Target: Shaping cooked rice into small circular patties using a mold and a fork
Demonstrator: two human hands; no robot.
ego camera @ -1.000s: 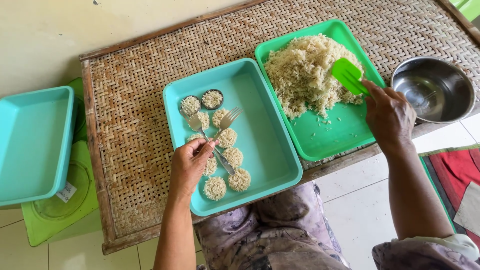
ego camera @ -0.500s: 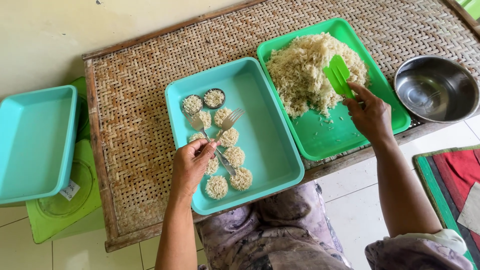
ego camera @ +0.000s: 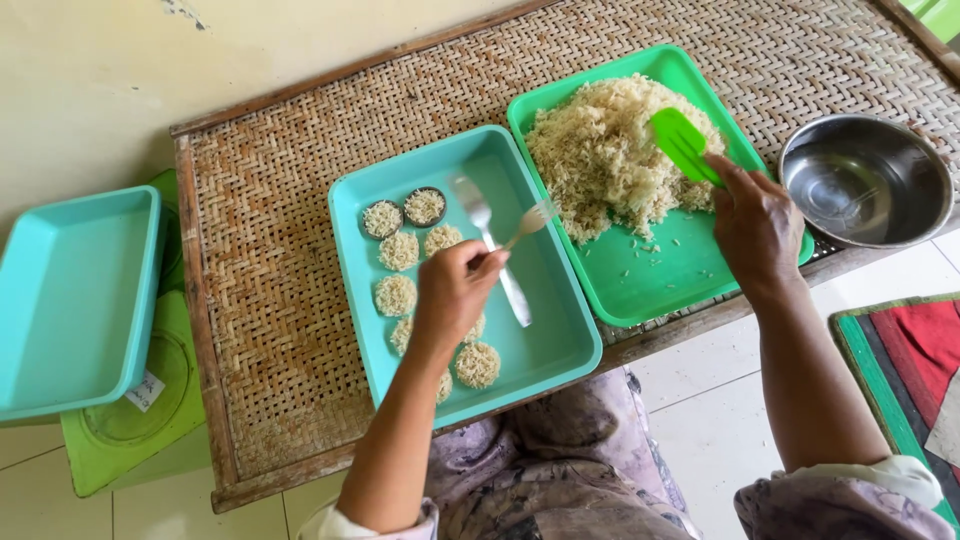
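Note:
My left hand (ego camera: 455, 290) holds a fork (ego camera: 530, 222) over the teal tray (ego camera: 555, 345), its tines pointing toward the green tray. Several round pressed rice cakes (ego camera: 397, 294) lie in the teal tray's left half, two of them in small dark moulds (ego camera: 424, 205). A metal spoon (ego camera: 488, 250) lies in the same tray. My right hand (ego camera: 755, 225) grips a green spatula (ego camera: 683, 143) over the heap of loose cooked rice (ego camera: 610, 150) in the green tray (ego camera: 660, 285).
Both trays sit on a woven rattan table (ego camera: 270, 260). An empty steel bowl (ego camera: 865, 180) stands at its right end. To the left, another teal tray (ego camera: 75, 300) rests on a green stool (ego camera: 130, 440). A red mat (ego camera: 905, 370) lies on the floor.
My left hand has lifted the fork off the rice cakes and swung it right toward the green tray, uncovering the spoon. My right hand has brought the spatula onto the rice heap.

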